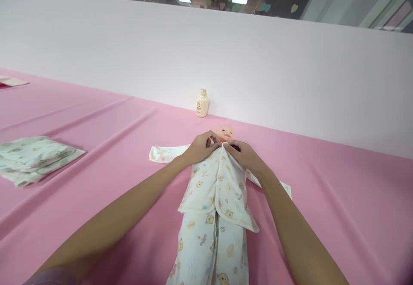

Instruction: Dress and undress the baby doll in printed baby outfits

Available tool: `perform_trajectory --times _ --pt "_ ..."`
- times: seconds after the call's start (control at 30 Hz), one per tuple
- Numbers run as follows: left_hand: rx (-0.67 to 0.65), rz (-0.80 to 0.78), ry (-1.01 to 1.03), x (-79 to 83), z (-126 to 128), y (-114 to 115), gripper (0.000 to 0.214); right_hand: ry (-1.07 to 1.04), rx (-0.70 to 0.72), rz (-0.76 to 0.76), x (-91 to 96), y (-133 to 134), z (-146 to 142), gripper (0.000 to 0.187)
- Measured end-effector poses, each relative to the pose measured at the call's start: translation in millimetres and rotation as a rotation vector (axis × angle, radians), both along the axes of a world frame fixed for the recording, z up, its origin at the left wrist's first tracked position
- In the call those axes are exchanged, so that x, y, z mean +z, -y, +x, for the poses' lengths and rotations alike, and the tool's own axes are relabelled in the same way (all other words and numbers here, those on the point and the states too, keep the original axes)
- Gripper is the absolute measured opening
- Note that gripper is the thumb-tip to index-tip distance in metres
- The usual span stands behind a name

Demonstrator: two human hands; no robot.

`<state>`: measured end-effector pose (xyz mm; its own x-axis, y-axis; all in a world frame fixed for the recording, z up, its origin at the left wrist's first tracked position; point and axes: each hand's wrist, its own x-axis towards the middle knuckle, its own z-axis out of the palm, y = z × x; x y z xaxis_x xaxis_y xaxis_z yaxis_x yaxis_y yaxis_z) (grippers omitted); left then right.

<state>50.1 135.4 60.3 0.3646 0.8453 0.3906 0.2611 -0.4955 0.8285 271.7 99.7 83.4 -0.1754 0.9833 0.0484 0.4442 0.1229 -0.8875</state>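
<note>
A baby doll (225, 133) lies on its back on the pink-covered table (97, 117), dressed in a white printed jacket (219, 186) and matching trousers (209, 250). My left hand (201, 147) pinches the left front edge of the jacket at the collar, just under the doll's chin. My right hand (245, 156) grips the right front flap at the same spot. Both hands meet at the neckline with fingers curled on the fabric. The jacket's sleeves spread out to both sides.
A cream pump bottle (202, 103) stands against the white partition wall (258, 61) behind the doll. Folded printed baby clothes (32, 158) lie at the left. A flat pale item (13, 81) sits at the far left edge.
</note>
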Motion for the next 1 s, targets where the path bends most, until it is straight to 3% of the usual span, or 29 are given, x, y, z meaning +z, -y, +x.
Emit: perform_trajectory --times 0.2,0.63,0.8,1.0 --pt "-0.104 -0.11 0.01 6.2 -2 2 0.041 0.004 0.003 0.021 -2.8 -2 -2 0.04" --pt "-0.229 -0.324 0.023 10.0 -8 -5 0.043 -0.007 0.037 0.04 -10.0 -2 6 0.045" --pt "-0.152 -0.324 0.046 7.9 -3 -1 0.036 -0.022 0.038 0.072 -14.9 0 7 0.047" --pt "-0.068 -0.175 -0.013 6.2 2 3 0.028 -0.046 0.059 0.069 -12.8 2 7 0.044"
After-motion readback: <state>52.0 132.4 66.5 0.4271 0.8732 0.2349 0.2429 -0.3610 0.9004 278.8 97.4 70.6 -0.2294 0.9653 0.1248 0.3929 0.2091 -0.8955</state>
